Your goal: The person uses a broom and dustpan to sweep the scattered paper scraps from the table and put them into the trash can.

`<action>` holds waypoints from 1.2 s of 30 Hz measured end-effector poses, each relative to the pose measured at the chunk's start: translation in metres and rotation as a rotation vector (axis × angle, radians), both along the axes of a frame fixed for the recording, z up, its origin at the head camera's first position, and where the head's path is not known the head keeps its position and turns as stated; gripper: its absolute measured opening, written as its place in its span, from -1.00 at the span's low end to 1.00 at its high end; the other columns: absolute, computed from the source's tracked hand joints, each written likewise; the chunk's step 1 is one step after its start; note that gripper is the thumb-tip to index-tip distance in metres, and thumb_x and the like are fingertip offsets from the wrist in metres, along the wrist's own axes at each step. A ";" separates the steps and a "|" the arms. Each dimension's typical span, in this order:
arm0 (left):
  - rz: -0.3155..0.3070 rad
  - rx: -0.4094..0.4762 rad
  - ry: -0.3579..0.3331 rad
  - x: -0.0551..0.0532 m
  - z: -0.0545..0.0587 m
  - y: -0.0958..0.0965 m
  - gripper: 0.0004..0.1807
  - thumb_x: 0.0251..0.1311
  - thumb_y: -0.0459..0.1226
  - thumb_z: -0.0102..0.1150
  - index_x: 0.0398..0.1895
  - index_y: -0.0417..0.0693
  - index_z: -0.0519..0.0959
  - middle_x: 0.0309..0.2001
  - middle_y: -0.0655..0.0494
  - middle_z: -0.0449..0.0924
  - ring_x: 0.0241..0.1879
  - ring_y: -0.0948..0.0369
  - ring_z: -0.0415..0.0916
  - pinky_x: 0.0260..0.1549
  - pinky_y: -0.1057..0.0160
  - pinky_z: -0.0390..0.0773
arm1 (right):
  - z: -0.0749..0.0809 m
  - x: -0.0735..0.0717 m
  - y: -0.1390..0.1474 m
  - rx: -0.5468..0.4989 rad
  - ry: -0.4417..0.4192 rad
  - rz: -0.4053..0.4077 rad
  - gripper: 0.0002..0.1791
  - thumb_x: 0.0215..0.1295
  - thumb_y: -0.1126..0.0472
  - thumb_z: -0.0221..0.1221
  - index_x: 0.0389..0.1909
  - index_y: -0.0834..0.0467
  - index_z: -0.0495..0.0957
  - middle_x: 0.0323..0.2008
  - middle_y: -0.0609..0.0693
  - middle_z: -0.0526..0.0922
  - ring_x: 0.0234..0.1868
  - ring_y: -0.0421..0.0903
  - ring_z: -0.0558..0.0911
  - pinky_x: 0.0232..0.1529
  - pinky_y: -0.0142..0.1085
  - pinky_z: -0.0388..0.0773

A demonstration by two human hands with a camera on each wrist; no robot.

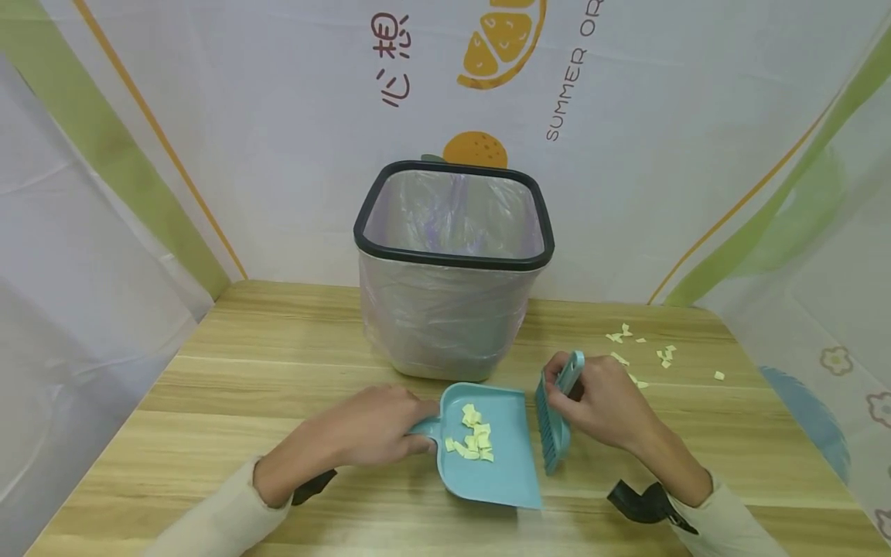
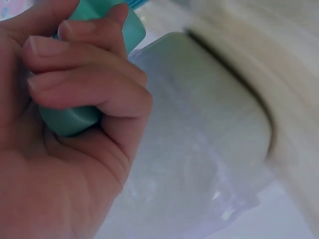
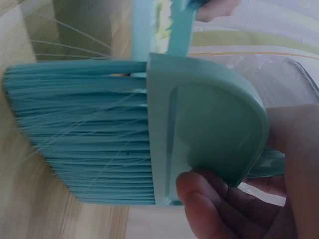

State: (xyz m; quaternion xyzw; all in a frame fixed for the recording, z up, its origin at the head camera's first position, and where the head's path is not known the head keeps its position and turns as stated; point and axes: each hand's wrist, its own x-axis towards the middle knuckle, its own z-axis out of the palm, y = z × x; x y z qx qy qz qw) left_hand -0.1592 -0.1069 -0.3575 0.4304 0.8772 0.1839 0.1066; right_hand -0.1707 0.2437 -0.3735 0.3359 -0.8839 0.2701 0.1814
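Note:
My left hand grips the handle of a light blue dustpan, its fingers curled round the green-blue handle in the left wrist view. Several pale yellow paper scraps lie in the pan towards its handle side. A matching small brush is in my right hand, held just right of the pan's open edge with the bristles towards the pan. Up close in the right wrist view, fingers pinch the brush's plastic back, and its blue bristles point left, down by the wooden surface.
A bin with a black rim and a clear plastic liner stands behind the dustpan. More yellow scraps are scattered on the wooden table at the back right. A printed white cloth hangs behind the table.

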 end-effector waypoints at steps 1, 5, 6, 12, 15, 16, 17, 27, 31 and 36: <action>-0.007 0.005 -0.001 0.001 0.003 -0.001 -0.76 0.49 -0.11 0.41 -0.27 0.08 0.53 -0.52 0.38 0.24 -0.51 0.40 0.25 -0.49 0.33 0.32 | 0.000 0.000 0.000 -0.001 0.003 0.003 -0.88 0.25 0.33 0.29 -0.32 0.03 0.67 -0.57 -0.40 0.54 -0.61 -0.52 0.37 -0.62 -0.48 0.36; -0.027 0.024 -0.013 0.004 0.018 -0.004 -0.77 0.50 -0.11 0.41 -0.25 0.09 0.54 -0.53 0.39 0.24 -0.52 0.41 0.24 -0.50 0.35 0.32 | 0.001 -0.001 0.000 -0.004 0.013 0.011 -0.88 0.26 0.34 0.28 -0.33 0.02 0.67 -0.58 -0.42 0.51 -0.60 -0.52 0.36 -0.60 -0.47 0.36; -0.030 0.028 -0.013 0.005 0.022 -0.005 -0.77 0.50 -0.11 0.41 -0.24 0.09 0.54 -0.53 0.39 0.24 -0.53 0.42 0.24 -0.50 0.35 0.33 | 0.001 -0.002 0.000 -0.003 0.015 0.013 -0.87 0.26 0.34 0.28 -0.33 0.02 0.67 -0.58 -0.43 0.51 -0.60 -0.51 0.36 -0.60 -0.47 0.36; -0.061 0.057 -0.018 0.007 0.045 -0.006 -0.79 0.55 -0.09 0.35 -0.23 0.12 0.53 -0.54 0.42 0.21 -0.54 0.45 0.23 -0.47 0.37 0.38 | 0.001 -0.003 -0.001 0.003 0.008 0.011 -0.87 0.25 0.34 0.27 -0.34 0.01 0.67 -0.58 -0.43 0.49 -0.60 -0.51 0.38 -0.60 -0.46 0.39; -0.079 0.070 -0.014 0.007 0.055 -0.007 -0.76 0.57 -0.08 0.33 -0.25 0.11 0.51 -0.53 0.43 0.20 -0.54 0.46 0.21 -0.47 0.38 0.38 | 0.001 -0.003 -0.001 0.010 0.002 0.000 -0.88 0.24 0.32 0.27 -0.35 0.01 0.66 -0.59 -0.42 0.48 -0.60 -0.50 0.37 -0.61 -0.44 0.38; -0.083 0.075 -0.017 0.007 0.058 -0.007 -0.76 0.58 -0.08 0.33 -0.26 0.10 0.51 -0.53 0.42 0.20 -0.55 0.46 0.20 -0.47 0.38 0.38 | 0.001 -0.003 -0.001 0.014 0.001 -0.003 -0.88 0.24 0.32 0.28 -0.35 0.01 0.66 -0.59 -0.42 0.48 -0.60 -0.50 0.37 -0.61 -0.43 0.38; -0.086 0.078 -0.016 0.007 0.061 -0.007 -0.75 0.58 -0.09 0.33 -0.27 0.09 0.50 -0.53 0.42 0.20 -0.55 0.47 0.19 -0.48 0.38 0.37 | 0.001 -0.003 -0.001 0.017 0.002 -0.006 -0.89 0.24 0.32 0.28 -0.35 0.01 0.66 -0.59 -0.42 0.48 -0.60 -0.50 0.37 -0.61 -0.43 0.38; -0.130 0.096 -0.013 0.006 0.097 -0.005 -0.75 0.57 -0.08 0.34 -0.26 0.06 0.53 -0.51 0.39 0.26 -0.56 0.47 0.22 -0.50 0.38 0.39 | 0.001 -0.003 -0.002 0.032 -0.021 -0.034 -0.71 0.33 0.20 0.35 -0.49 -0.06 0.44 -0.65 -0.42 0.25 -0.61 -0.45 0.27 -0.57 -0.40 0.22; -0.153 0.107 -0.007 0.005 0.109 -0.005 -0.75 0.58 -0.08 0.33 -0.25 0.06 0.53 -0.50 0.38 0.27 -0.54 0.47 0.24 -0.48 0.36 0.42 | 0.000 -0.004 -0.002 0.042 0.014 -0.033 -0.69 0.25 0.23 0.34 -0.55 -0.10 0.43 -0.63 -0.43 0.22 -0.58 -0.42 0.23 -0.56 -0.39 0.19; -0.160 0.116 -0.005 0.004 0.126 -0.006 -0.75 0.61 -0.07 0.30 -0.23 0.05 0.53 -0.51 0.38 0.25 -0.55 0.48 0.23 -0.49 0.35 0.42 | -0.003 -0.008 0.001 0.075 0.110 0.028 -0.68 0.22 0.35 0.27 -0.53 -0.10 0.41 -0.60 -0.41 0.27 -0.53 -0.41 0.23 -0.56 -0.43 0.21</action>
